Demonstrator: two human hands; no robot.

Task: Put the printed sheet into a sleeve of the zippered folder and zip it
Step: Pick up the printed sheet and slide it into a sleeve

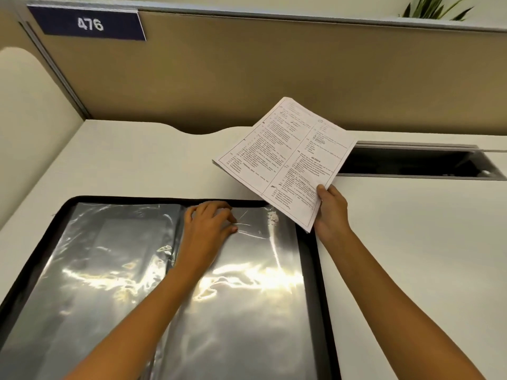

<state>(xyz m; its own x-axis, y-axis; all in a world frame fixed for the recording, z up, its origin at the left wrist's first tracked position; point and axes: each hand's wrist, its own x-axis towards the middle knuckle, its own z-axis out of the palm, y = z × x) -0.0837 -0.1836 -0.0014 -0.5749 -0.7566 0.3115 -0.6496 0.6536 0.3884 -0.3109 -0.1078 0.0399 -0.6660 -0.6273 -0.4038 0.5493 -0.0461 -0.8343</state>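
Observation:
The black zippered folder [311, 259] lies open on the white desk, its shiny clear sleeves facing up. My left hand [210, 224] rests on the top edge of the right-hand sleeve [247, 297], fingers pinching the plastic near the spine. My right hand [330, 212] holds the printed sheet [285, 157] by its near corner, lifted above the desk just beyond the folder's top right corner. The sheet is covered in two columns of small print and tilts up and away. It is outside the sleeve.
A beige partition with a blue "476" sign [89, 23] stands behind the white desk [411, 256]. An open cable slot [411, 160] is set into the desk at the far right. Plant leaves [436, 8] show above the partition.

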